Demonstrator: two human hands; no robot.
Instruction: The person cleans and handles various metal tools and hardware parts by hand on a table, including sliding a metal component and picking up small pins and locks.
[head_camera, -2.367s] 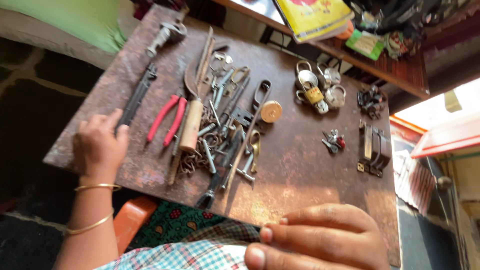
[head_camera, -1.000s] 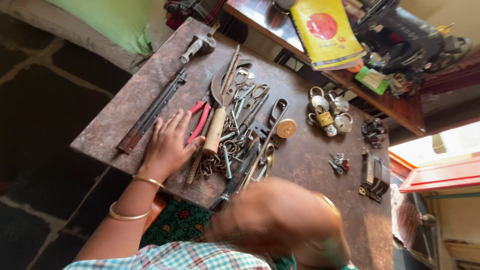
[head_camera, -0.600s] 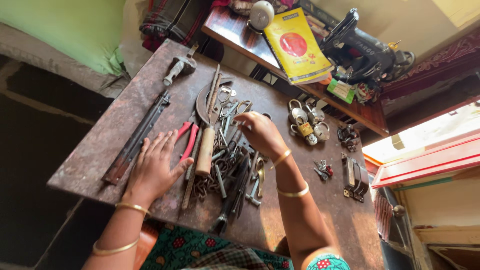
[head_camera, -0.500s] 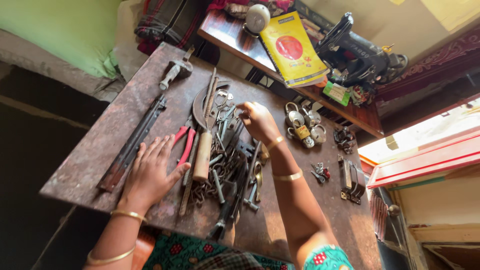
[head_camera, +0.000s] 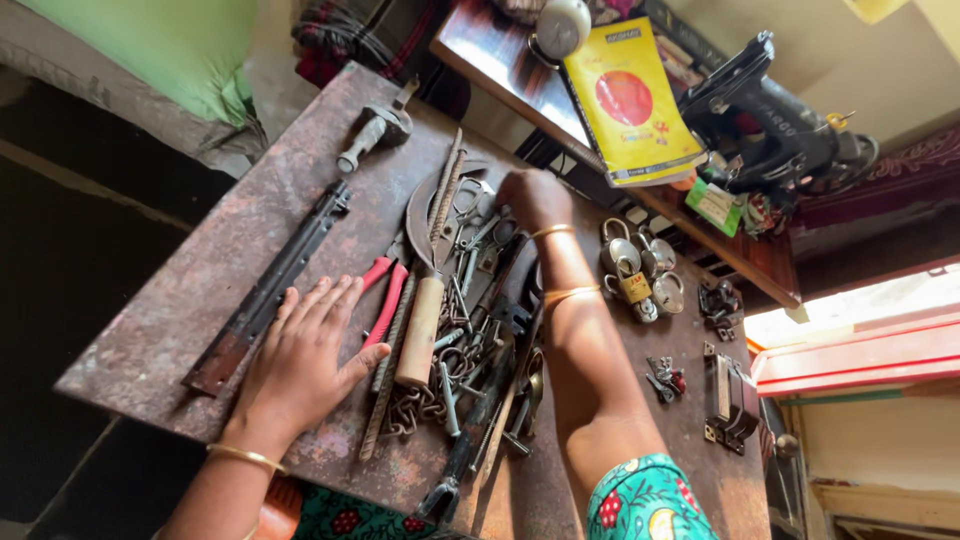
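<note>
A rusty metal table (head_camera: 200, 300) is seen from above. The left hand (head_camera: 300, 365), lower left, is laid flat and released beside red-handled pliers (head_camera: 385, 300). The right hand (head_camera: 535, 198), upper centre, is curled among small keys and hooks (head_camera: 475, 225); whether anything is gripped cannot be told. One piece is best pinched singly, the tangle being steadied.
</note>
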